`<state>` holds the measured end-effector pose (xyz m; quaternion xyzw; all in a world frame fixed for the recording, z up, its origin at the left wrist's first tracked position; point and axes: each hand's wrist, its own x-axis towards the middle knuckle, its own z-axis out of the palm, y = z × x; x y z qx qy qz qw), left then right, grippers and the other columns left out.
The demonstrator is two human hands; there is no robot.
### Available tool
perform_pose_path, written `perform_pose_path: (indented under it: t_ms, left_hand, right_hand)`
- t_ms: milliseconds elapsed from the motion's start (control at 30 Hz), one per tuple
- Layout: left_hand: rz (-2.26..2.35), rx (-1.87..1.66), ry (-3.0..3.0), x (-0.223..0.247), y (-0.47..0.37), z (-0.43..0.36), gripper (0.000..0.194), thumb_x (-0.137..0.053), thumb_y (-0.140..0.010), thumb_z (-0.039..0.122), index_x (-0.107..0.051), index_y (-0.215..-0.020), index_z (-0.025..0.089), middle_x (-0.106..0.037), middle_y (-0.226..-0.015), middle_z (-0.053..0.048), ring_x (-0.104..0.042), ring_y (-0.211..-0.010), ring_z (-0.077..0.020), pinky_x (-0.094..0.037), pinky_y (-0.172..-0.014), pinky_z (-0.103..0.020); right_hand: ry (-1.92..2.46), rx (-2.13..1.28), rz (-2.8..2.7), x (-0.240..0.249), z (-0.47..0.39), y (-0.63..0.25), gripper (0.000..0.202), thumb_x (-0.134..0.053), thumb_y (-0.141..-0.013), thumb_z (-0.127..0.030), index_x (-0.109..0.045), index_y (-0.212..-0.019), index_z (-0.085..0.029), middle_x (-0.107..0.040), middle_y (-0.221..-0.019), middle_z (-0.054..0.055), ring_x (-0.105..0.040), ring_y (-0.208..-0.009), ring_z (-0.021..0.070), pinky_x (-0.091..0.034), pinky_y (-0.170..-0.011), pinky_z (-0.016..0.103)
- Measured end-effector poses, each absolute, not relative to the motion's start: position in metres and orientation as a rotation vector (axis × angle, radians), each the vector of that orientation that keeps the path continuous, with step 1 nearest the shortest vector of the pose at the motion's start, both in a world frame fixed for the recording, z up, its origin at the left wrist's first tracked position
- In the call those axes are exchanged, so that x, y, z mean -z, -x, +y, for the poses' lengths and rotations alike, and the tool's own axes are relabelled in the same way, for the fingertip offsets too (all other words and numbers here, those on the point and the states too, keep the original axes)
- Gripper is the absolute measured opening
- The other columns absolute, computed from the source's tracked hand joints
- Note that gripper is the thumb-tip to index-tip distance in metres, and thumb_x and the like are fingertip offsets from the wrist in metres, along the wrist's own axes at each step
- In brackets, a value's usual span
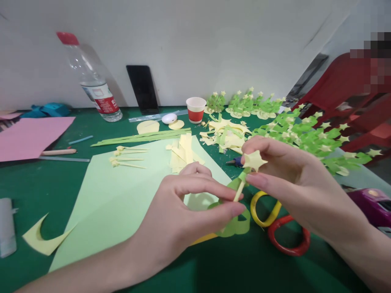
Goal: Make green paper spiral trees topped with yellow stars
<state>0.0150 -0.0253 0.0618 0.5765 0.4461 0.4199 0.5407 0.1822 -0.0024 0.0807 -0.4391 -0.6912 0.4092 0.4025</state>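
Note:
My left hand point(183, 211) pinches the lower part of a thin pale-yellow paper stem point(239, 191) between thumb and index finger. On top of that stem sits a yellow paper star point(255, 161). Thumb and fingers of my right hand point(296, 179) close on a green paper strip point(243, 176) just under the star, where it meets the stem. The rest of the strip hangs in loose curls point(233, 228) behind and below my left fingertips. Scissors with one yellow and one red handle point(293, 251) lie below my right hand.
A pale-green sheet point(122, 207) bears several star-less stems point(130, 158) and yellow strips point(183, 152). Paper scraps point(227, 132), a paper cup point(196, 110), finished paper plants point(293, 126), a bottle point(97, 91) and a phone point(143, 89) stand or lie behind. A purple tool point(371, 205) is at right.

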Motion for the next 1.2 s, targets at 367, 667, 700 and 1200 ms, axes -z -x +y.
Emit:
perform_pose_path:
  t_ms: [367,667,700,1200]
  left_hand:
    - [1.127,-1.021,-1.547,-0.0633,-0.0143,-0.0254,0.008,-0.071,-0.065,0.025,-0.069,-0.058,0.027,-0.061,-0.06,0.001,-0.051,-0.069,-0.0165,-0.04,-0.075,-0.032]
    - [1.171,-1.018,-1.554,-0.0628,-0.0143,-0.0269,0.005,-0.071,-0.065,0.029,-0.07,-0.061,0.029,-0.058,-0.061,0.002,-0.05,-0.067,-0.0155,-0.042,-0.071,-0.031]
    - [1.169,-1.023,-1.559,-0.0625,-0.0139,-0.0267,0.004,-0.071,-0.065,0.029,-0.07,-0.061,0.029,-0.058,-0.061,0.002,-0.05,-0.066,-0.0153,-0.042,-0.07,-0.031]
    - [1.152,-1.192,-1.453,-0.0645,-0.0131,-0.0214,0.008,-0.071,-0.064,0.022,-0.067,-0.059,0.027,-0.054,-0.059,0.003,-0.047,-0.065,-0.0139,-0.041,-0.064,-0.028]
  right_hand:
    - [1.096,-1.042,-1.762,-0.0815,-0.0038,-0.1807,0.008,-0.06,-0.07,-0.022,-0.054,-0.073,-0.025,-0.048,-0.073,-0.002,-0.044,-0.069,0.0123,-0.037,-0.055,0.021]
    - [1.076,-1.036,-1.765,-0.0832,-0.0045,-0.1819,0.01,-0.062,-0.069,-0.022,-0.055,-0.074,-0.026,-0.048,-0.076,-0.003,-0.045,-0.07,0.0117,-0.039,-0.058,0.021]
    - [1.074,-1.043,-1.762,-0.0834,-0.0047,-0.1821,0.01,-0.061,-0.069,-0.021,-0.055,-0.074,-0.026,-0.048,-0.077,-0.003,-0.046,-0.07,0.0118,-0.04,-0.059,0.022]
    - [1.159,-0.84,-1.676,-0.077,-0.0089,-0.177,0.011,-0.066,-0.066,-0.025,-0.055,-0.064,-0.024,-0.047,-0.065,-0.002,-0.042,-0.063,0.0128,-0.035,-0.054,0.025]
